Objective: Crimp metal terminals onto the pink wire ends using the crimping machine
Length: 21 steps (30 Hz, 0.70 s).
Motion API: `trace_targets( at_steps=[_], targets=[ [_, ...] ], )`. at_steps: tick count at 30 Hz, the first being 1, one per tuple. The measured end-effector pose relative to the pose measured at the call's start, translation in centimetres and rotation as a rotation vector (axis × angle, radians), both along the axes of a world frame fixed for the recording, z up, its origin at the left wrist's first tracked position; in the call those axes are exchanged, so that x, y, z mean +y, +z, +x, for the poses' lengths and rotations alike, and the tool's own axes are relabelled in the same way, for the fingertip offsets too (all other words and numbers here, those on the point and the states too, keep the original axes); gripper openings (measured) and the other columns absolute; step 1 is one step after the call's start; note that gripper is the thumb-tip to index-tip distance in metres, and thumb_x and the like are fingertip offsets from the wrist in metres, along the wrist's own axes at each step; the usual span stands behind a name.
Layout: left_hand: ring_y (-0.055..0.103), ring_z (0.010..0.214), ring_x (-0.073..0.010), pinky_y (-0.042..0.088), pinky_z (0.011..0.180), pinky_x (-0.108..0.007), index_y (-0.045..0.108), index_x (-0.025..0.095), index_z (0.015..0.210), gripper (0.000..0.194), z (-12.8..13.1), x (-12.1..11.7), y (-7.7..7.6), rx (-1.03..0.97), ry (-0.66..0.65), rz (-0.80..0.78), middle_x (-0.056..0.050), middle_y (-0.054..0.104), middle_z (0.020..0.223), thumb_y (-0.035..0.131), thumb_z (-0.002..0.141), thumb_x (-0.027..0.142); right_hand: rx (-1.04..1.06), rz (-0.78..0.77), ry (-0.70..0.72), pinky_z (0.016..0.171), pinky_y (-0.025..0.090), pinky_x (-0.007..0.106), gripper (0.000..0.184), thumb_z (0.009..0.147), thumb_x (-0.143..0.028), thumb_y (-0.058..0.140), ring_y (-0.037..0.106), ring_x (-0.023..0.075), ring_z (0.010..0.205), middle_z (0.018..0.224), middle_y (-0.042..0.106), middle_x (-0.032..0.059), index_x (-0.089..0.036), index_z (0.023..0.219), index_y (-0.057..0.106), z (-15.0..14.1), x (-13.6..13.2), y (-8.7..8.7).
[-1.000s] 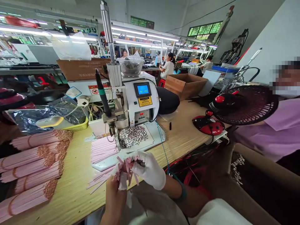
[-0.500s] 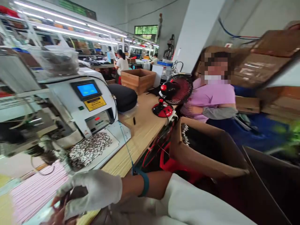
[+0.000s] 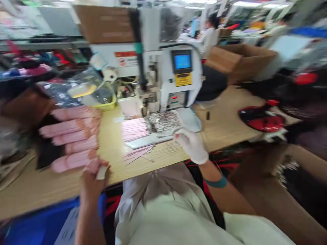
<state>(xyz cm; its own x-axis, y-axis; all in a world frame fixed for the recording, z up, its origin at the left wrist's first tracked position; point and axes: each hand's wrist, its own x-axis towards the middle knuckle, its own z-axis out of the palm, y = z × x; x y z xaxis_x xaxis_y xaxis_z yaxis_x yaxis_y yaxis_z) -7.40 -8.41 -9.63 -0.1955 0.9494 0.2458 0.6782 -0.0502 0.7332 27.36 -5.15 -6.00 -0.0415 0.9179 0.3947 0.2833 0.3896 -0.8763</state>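
The left hand [image 3: 93,178] is closed around a small bunch of pink wires [image 3: 92,166], with a white scrap [image 3: 102,173] showing at its edge; it sits at the near edge of the worktop [image 3: 224,127], just beside the wire bundles. The gloved right hand [image 3: 191,146] is well to the right, its fingers curled together. A thin strand [image 3: 166,135] seems to run left from its fingertips, but the blur leaves it unclear whether they are clamped on it.

Five pink wire bundles [image 3: 73,137] lie side by side at the left of the worktop. Farther right, one flat stack of pink wires [image 3: 134,129] rests on a pale tray [image 3: 190,119], and a few loose wires [image 3: 138,154] lie fanned out on the bare wood nearer the person. Beside the stack is one heap of small black-and-white pieces [image 3: 163,121]. Behind them stands one white machine [image 3: 178,98] with one lit screen [image 3: 182,62], and to its left is one yellow basket [image 3: 107,104].

The loose wires could get swept off the near edge by a passing sleeve or hand. The thin strands could also slip from the left hand's bunch if its hold eased, and they would be hard to gather again.
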Motion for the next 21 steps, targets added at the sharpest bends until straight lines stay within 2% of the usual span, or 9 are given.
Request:
trace_targets(
  at_steps=[2,4,5,8,10,13,16,18,21],
  targets=[
    [0.059,0.061,-0.0165,0.048,0.056,-0.027,0.061,0.015,0.082,0.023,-1.7,-1.5,1.0,0.022,0.095,-0.045,-0.004,0.062,0.07,0.054,0.082,0.037,0.028,-0.051,0.013,0.06,0.044,0.025,0.024,0.089,-0.036,0.059,0.057,0.0134,0.065,0.076,0.061,0.0034,-0.017,0.076,0.062,0.1,0.6,-0.5],
    [0.061,0.064,-0.0186,0.046,0.058,-0.027,0.061,0.015,0.09,0.027,-1.6,-0.8,2.7,0.125,0.08,-0.101,-0.006,0.064,0.073,0.048,0.085,0.038,0.059,-0.068,0.019,0.056,0.043,0.024,0.022,0.089,-0.036,0.059,0.055,0.0118,0.059,0.076,0.061,0.0024,-0.017,0.077,0.062,0.1,0.7,-0.7],
    [0.062,0.069,-0.0198,0.046,0.061,-0.028,0.062,0.016,0.092,0.029,-1.1,0.3,3.7,0.231,0.024,-0.125,-0.007,0.066,0.076,0.046,0.086,0.038,0.069,-0.075,0.018,0.055,0.043,0.024,0.022,0.089,-0.036,0.059,0.054,0.0116,0.058,0.076,0.061,0.0024,-0.018,0.078,0.062,0.1,0.7,-0.8],
    [0.062,0.073,-0.0216,0.042,0.062,-0.028,0.062,0.019,0.087,0.02,1.2,4.6,6.5,0.566,-0.27,-0.282,-0.007,0.066,0.076,0.051,0.084,0.036,0.058,-0.088,0.0,0.055,0.045,0.025,0.023,0.089,-0.037,0.059,0.055,0.0123,0.058,0.075,0.061,0.0028,-0.018,0.078,0.062,0.1,0.6,-1.1],
    [0.063,0.078,-0.0225,0.042,0.065,-0.028,0.062,0.02,0.092,0.017,2.9,7.6,7.6,0.721,-0.427,-0.273,-0.007,0.068,0.082,0.052,0.085,0.032,0.014,-0.084,-0.015,0.055,0.045,0.025,0.024,0.089,-0.038,0.059,0.055,0.0131,0.058,0.072,0.06,0.0027,-0.018,0.076,0.062,0.1,0.7,-1.3],
    [0.062,0.08,-0.0237,0.043,0.068,-0.03,0.061,0.016,0.096,0.016,5.0,11.0,7.7,0.892,-0.444,-0.223,-0.012,0.067,0.087,0.051,0.084,0.019,-0.06,-0.069,-0.031,0.057,0.044,0.026,0.024,0.089,-0.037,0.058,0.056,0.0143,0.059,0.069,0.059,0.0025,-0.018,0.075,0.062,0.3,0.9,-1.7],
    [0.06,0.09,-0.0218,0.044,0.074,-0.029,0.056,0.015,0.111,0.032,6.6,12.4,6.9,0.908,-0.502,-0.136,-0.012,0.062,0.105,0.047,0.081,0.007,-0.117,-0.061,-0.046,0.059,0.045,0.027,0.024,0.09,-0.037,0.057,0.057,0.0153,0.061,0.07,0.061,0.0032,-0.018,0.077,0.062,0.8,0.8,-1.9],
    [0.057,0.096,-0.0231,0.044,0.078,-0.031,0.055,0.013,0.114,0.03,7.3,12.4,6.4,0.919,-0.534,-0.047,-0.014,0.059,0.11,0.05,0.084,0.014,-0.153,-0.052,-0.057,0.06,0.045,0.027,0.023,0.09,-0.037,0.056,0.058,0.0156,0.063,0.073,0.063,0.0039,-0.018,0.078,0.063,1.3,0.6,-1.9],
    [0.053,0.098,-0.0283,0.043,0.082,-0.038,0.058,0.011,0.107,0.036,7.1,11.6,5.8,0.976,-0.488,0.035,-0.016,0.057,0.109,0.052,0.088,0.04,-0.192,-0.045,-0.062,0.061,0.043,0.027,0.023,0.09,-0.036,0.056,0.058,0.0157,0.064,0.073,0.064,0.0042,-0.017,0.077,0.063,1.7,0.7,-1.8]
  ],
)
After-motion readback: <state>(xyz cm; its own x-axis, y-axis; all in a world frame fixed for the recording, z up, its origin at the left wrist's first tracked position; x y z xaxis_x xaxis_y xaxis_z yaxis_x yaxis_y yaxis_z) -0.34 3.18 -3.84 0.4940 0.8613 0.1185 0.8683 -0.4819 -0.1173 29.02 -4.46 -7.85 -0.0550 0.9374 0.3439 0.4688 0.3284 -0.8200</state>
